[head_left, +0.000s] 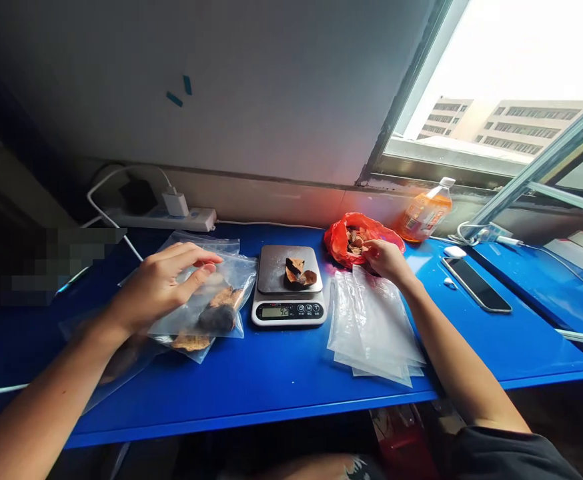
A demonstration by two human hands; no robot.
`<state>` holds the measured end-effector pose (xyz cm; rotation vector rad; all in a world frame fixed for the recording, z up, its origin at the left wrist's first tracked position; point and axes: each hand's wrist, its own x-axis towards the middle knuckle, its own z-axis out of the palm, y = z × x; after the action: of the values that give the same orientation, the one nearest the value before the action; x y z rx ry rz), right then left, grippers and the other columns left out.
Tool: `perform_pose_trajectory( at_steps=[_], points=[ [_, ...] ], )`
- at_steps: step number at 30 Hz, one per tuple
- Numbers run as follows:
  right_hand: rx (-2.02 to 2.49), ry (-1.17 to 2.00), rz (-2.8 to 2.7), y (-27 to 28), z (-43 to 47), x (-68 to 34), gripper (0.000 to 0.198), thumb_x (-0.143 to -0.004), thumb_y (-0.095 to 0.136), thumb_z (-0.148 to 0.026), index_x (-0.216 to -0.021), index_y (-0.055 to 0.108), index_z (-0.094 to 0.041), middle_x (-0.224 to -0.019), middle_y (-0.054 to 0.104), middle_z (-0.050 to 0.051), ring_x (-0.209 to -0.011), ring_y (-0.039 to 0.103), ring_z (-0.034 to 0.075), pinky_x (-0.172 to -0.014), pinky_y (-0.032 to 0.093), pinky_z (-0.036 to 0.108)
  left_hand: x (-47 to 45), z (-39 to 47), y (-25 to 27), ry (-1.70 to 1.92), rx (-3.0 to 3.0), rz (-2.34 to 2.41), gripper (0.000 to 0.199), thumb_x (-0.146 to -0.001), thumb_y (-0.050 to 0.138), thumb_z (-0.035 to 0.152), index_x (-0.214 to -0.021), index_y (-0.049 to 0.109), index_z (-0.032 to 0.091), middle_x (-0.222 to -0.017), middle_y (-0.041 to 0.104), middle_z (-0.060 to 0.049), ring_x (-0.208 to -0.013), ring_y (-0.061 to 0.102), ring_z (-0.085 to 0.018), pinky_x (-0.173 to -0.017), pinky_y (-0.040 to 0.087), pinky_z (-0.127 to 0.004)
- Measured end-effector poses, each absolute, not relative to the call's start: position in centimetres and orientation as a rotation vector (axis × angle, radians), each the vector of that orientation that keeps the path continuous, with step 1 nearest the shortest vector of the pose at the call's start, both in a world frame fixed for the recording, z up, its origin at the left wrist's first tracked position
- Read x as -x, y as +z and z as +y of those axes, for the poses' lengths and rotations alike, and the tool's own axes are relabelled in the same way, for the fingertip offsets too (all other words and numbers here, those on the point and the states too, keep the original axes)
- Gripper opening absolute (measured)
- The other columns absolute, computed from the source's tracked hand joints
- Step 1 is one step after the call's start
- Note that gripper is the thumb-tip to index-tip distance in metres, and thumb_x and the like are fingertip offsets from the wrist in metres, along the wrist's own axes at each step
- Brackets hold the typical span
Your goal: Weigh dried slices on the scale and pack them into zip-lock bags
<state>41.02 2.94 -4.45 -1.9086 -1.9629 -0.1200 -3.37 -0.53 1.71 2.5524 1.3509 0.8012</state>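
Left hand point(164, 287) and right hand point(384, 259) flank the scale point(271, 275)

Dried brown pieces point(294, 275) sit on top of the scale, right of its centre; more lie in the red bag point(336, 241), behind and right of it. Those on the scale seem propped together, so a knock could topple one off. The red bag gapes, and a tug at its rim might spill pieces over the flat clear bags point(376, 343) right of the scale. Filled clear bags point(184, 323) lie just beside its left edge; pressing against it, they could skew the reading.

Left of the scale, the left hand is over the filled bags, fingers loosely bent towards the scale, thumb and forefinger parted, apparently gripping nothing. Right of it, the right hand stretches forward, fingers curled at the red bag's mouth; whether they pinch a piece, I cannot tell.
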Motion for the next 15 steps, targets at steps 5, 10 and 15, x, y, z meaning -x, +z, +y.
perform_pose_trajectory(
  at_steps=[5, 10, 15],
  points=[
    [1.895, -0.157, -1.961, -4.4, 2.9, -41.2, 0.027, -0.080, 0.047, -0.013, -0.089, 0.072, -0.016, -0.084, 0.073, 0.010, -0.073, 0.064, 0.020, -0.064, 0.042, 0.027, 1.6, 0.5, 2.0, 0.570, -2.678, 1.180, 0.031, -0.092, 0.043, 0.039, -0.103, 0.067, 0.023, -0.107, 0.068, -0.004, -0.110, 0.054, -0.022, -0.098, 0.042, -0.036],
    [1.860, -0.129, -2.060, -4.3, 2.5, -41.0, 0.023, -0.072, 0.052, -0.009, -0.083, 0.070, -0.018, -0.076, 0.071, 0.005, -0.065, 0.060, 0.016, -0.060, 0.038, 0.025, 0.6, 1.1, 0.7, 0.354, -2.749, 1.084, 0.033, -0.093, 0.041, 0.040, -0.106, 0.066, 0.023, -0.113, 0.064, -0.005, -0.111, 0.053, -0.023, -0.098, 0.041, -0.038],
    [1.823, -0.157, -2.110, -4.6, 2.8, -41.0, 0.015, -0.075, 0.052, -0.012, -0.075, 0.066, -0.018, -0.073, 0.066, 0.004, -0.065, 0.056, 0.015, -0.061, 0.037, 0.025, 1.5, 0.8, 0.0, 0.351, -2.702, 1.121, 0.035, -0.093, 0.041, 0.044, -0.107, 0.065, 0.024, -0.113, 0.064, -0.005, -0.110, 0.052, -0.023, -0.097, 0.042, -0.038]
  ],
)
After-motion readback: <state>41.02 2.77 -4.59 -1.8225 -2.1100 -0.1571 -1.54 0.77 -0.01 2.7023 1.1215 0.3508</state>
